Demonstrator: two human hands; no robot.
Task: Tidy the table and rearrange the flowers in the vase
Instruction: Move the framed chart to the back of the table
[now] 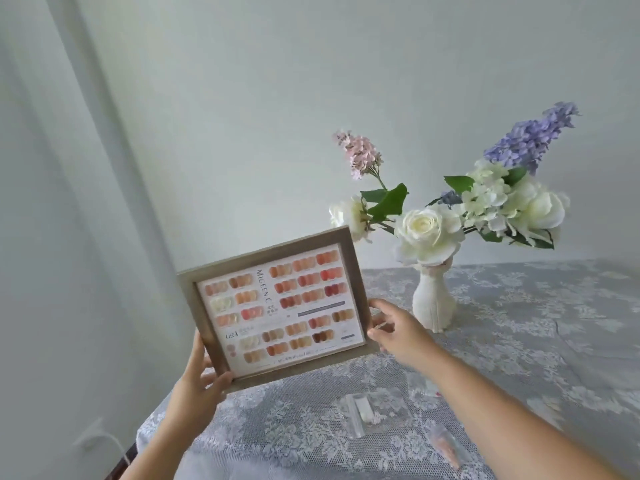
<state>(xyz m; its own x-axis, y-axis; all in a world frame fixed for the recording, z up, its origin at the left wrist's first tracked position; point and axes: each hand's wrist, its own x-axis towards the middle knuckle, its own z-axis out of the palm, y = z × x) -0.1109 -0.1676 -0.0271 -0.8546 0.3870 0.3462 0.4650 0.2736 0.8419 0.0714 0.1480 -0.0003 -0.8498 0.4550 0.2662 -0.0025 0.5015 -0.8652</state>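
A wooden picture frame (277, 306) holding a chart of nail colour samples is lifted above the table's left part, tilted. My left hand (202, 379) grips its lower left corner. My right hand (394, 329) grips its right edge. Behind it to the right, a white vase (434, 301) stands on the table with white roses (427, 233), a pink flower spike (360, 154), a purple flower spike (533, 136) and green leaves.
The table wears a grey lace cloth (519, 341). Small clear plastic packets (360, 412) lie near the front, one with orange contents (445, 445). A white wall stands close behind, a pale curtain (52, 202) at left, and a white cable (104, 441) at lower left.
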